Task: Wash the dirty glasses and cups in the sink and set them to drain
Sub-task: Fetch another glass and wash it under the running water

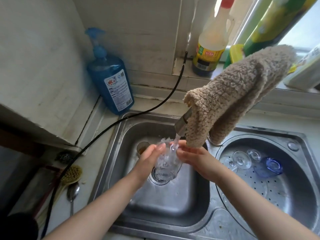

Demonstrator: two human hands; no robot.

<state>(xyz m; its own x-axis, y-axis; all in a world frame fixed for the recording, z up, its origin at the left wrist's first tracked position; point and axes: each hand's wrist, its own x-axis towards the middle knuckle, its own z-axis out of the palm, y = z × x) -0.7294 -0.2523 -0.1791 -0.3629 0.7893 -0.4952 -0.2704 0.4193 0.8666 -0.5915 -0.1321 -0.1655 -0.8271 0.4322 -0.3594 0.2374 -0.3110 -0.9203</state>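
Note:
A clear glass (167,164) is held under the running tap (181,126) above the square steel sink (121,135). My left hand (149,157) holds its left side and my right hand (189,156) holds its right side near the rim. Water pours into the glass. Another glass with brown liquid (142,148) stands in the sink behind my left hand. In the round drain basin (294,196) on the right lie a clear stemmed glass (241,160), another clear glass (254,154) and a blue glass cup (270,168).
A beige fleecy cloth (233,94) hangs over the tap. A blue soap bottle (110,80) stands at the back left, with a black hose (155,108) running past it. A brush (71,174) and spoon (72,193) lie left of the sink. Bottles line the windowsill.

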